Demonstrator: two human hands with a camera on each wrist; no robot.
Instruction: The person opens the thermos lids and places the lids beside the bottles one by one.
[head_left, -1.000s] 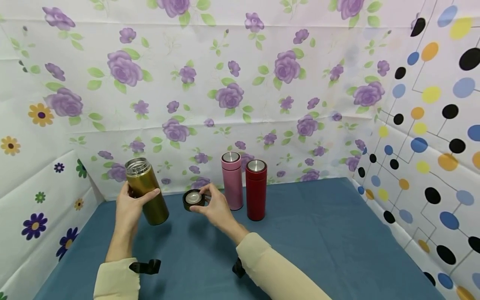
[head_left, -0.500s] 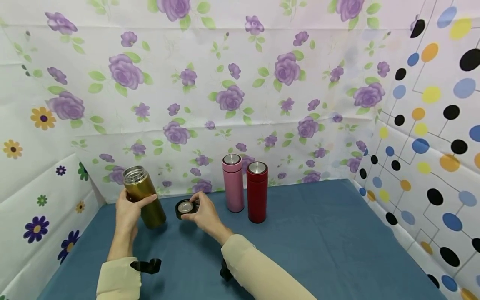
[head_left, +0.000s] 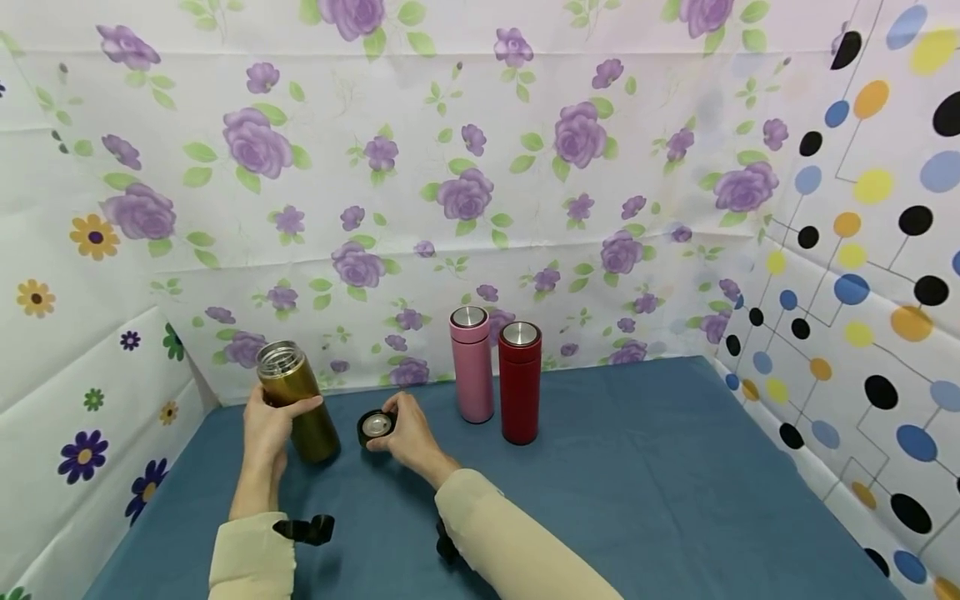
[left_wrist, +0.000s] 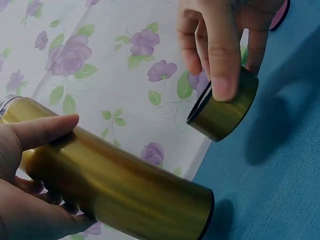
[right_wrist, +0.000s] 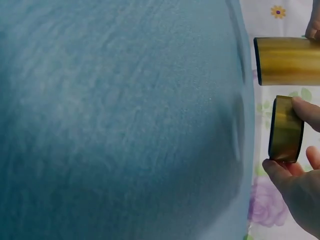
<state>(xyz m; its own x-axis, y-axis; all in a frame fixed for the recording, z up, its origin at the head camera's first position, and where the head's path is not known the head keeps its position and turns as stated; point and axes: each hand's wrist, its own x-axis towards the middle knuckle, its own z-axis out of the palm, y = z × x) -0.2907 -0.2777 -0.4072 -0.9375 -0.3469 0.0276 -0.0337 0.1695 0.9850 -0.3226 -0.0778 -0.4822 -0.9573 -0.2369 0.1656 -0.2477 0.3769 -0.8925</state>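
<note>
My left hand grips a gold thermos bottle around its upper body, thumb across the front. Its steel mouth is uncovered, and the bottle leans, mouth toward the left. In the left wrist view, its base lies close to the blue cloth; whether it touches is unclear. To the right, my right hand pinches the bottle's gold lid by its rim. The lid's inner side faces up in the head view, and in the left wrist view the lid hangs above the cloth, apart from its shadow.
A pink thermos and a red thermos stand upright, capped, right of my right hand. Blue cloth covers the table. A flower-print sheet rises behind, and a dotted sheet stands at the right.
The right hand has brought the lid a little left and lower. The gold bottle has come down slightly in the left hand. Pink and red thermoses stay put.
</note>
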